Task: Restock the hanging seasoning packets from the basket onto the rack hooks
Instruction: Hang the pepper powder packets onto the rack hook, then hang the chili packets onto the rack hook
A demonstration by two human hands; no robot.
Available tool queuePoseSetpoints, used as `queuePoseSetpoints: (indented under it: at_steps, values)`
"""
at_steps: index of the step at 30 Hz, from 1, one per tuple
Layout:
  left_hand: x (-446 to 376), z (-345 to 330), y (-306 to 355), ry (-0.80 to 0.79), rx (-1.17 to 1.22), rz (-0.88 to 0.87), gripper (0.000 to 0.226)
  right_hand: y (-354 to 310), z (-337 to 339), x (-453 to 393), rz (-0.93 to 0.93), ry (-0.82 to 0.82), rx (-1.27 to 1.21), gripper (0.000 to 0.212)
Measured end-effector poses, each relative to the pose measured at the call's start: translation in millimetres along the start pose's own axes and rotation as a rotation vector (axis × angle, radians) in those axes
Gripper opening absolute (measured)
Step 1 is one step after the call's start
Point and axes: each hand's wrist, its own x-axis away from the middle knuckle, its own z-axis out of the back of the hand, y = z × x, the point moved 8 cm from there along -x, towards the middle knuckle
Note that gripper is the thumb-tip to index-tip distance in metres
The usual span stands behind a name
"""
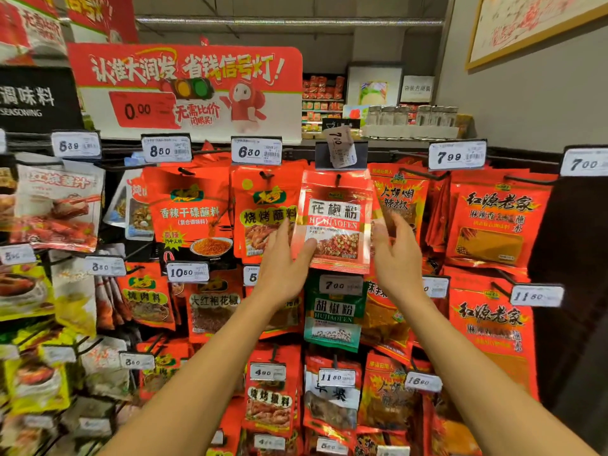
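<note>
Glossy red foil packet, flat and rectangular with a clear window showing red flakes, hanging by its top hole on a dark metal hook between the two hands. Left hand pressed against the packet's lower left edge, thumb lying across its front, fingers tucked behind the edge. Right hand just beside the packet's right edge, fingers relaxed and spread, touching nothing clearly. Hands apart, packet's width between them.

Directly above the hook, a black tag holder with a crumpled paper price label hanging crooked. Below the hands, a green packet, smooth and shiny, its top partly covered by a small price tag.

Little free room on either side: left of the left hand, an overlapping red packet with barbecue picture; right of the right hand, a red packet with flame print, partly hidden behind the fingers. Further right, larger red pouches. Packets crowded edge to edge across the whole rack, white price tags jutting forward on hook ends. Above everything, a wide red and white cardboard sign with rounded corners.
</note>
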Motion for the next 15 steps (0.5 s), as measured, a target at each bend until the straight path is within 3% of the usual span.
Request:
queuePoseSetpoints:
  at_steps: [4,6,10,15]
  values:
    - [46,26,-28,0.073,0.203,0.030,0.042,22,40,56,-0.073,0.152,-0.165,0.024]
    - [71,20,-60,0.013,0.378,0.154,0.022,47,25,88,-0.208,0.030,-0.319,0.018]
    - [130,-13,-139,-0.065,0.575,0.500,0.025,109,-41,166,-0.583,-0.341,-0.449,0.030]
    - [243,-57,-248,-0.035,0.593,0.928,0.027,205,-95,276,-0.953,-0.482,-0.370,0.028]
